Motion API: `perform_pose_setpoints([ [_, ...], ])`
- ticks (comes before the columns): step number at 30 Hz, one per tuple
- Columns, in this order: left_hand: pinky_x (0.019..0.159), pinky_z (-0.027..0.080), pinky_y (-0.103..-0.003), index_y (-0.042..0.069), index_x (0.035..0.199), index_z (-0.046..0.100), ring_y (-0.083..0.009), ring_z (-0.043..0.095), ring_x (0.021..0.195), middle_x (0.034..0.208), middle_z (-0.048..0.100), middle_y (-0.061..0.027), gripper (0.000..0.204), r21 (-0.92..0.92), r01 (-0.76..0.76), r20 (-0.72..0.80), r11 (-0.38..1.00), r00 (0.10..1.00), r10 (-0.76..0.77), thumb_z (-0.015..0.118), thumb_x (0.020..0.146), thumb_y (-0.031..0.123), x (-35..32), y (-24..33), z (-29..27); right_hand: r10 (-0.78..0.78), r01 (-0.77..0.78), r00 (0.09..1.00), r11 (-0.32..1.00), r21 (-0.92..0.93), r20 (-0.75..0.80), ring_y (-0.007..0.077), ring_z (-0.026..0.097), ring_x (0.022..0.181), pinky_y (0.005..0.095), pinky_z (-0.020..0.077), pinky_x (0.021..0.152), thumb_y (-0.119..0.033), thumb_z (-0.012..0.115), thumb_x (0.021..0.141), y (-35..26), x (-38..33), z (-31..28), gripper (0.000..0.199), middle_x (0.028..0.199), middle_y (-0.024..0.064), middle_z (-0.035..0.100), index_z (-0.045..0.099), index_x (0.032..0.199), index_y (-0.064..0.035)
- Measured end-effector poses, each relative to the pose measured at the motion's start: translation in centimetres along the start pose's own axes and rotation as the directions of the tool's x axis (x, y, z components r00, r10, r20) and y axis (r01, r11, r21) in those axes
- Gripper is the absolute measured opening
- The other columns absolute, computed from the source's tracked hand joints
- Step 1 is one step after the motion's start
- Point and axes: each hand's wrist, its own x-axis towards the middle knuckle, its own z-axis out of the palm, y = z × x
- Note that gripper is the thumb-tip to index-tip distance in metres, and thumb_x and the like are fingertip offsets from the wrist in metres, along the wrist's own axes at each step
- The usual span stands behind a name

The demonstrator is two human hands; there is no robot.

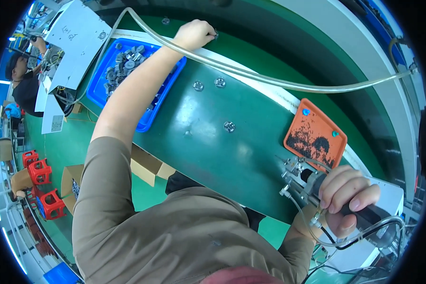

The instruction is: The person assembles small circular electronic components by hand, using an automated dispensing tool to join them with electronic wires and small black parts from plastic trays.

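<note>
My left hand [193,34] reaches far across the bench to the green conveyor belt, its fingers pinched on a small round clear part [216,35] at its fingertips. At the right, my right hand [348,199] is wrapped round a handheld power screwdriver [311,182] with a metal feed head, hoses and a cable. Its thin tip points left over the green worktop [255,165]. Similar small round parts lie on the worktop: one [229,126] in the middle, and two more, one [220,82] and another [198,85], nearer the belt.
A blue tray [149,124] of grey parts sits under my left forearm. An orange tray [296,124] holds small dark screws and two blue bits. One clear hose [251,75] arches over the bench. Another round part [165,21] lies on the belt. A person [26,87] works at far left.
</note>
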Motion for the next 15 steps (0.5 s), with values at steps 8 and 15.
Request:
perform_pose_setpoints([
  [8,0.078,0.055,-0.039,0.006,0.085,0.075,-0.0279,0.069,0.087,0.093,0.074,-0.0097,0.007,-0.333,-0.382,-0.093,0.862,0.923,0.373,0.073,0.081,0.012,-9.9,18.3,-6.1,0.069,-0.070,0.992,0.998,0.001,0.106,0.0120,0.059,0.062,0.0264,0.0449,0.056,-0.039,0.066,0.099,0.5,0.2,-1.6,0.034,0.077,-0.0018,0.059,0.052,0.116,-0.0131],
  [15,0.078,0.050,-0.037,0.006,0.083,0.073,-0.0225,0.064,0.089,0.095,0.069,-0.0038,0.009,-0.482,-0.431,-0.067,0.763,0.886,0.459,0.077,0.077,0.012,-15.6,24.1,-0.2,0.126,-0.129,0.981,0.992,0.010,0.145,0.0114,0.060,0.066,0.0263,0.0456,0.058,-0.044,0.062,0.100,1.5,-0.2,-2.1,0.038,0.080,-0.0016,0.059,0.052,0.120,-0.0137],
])
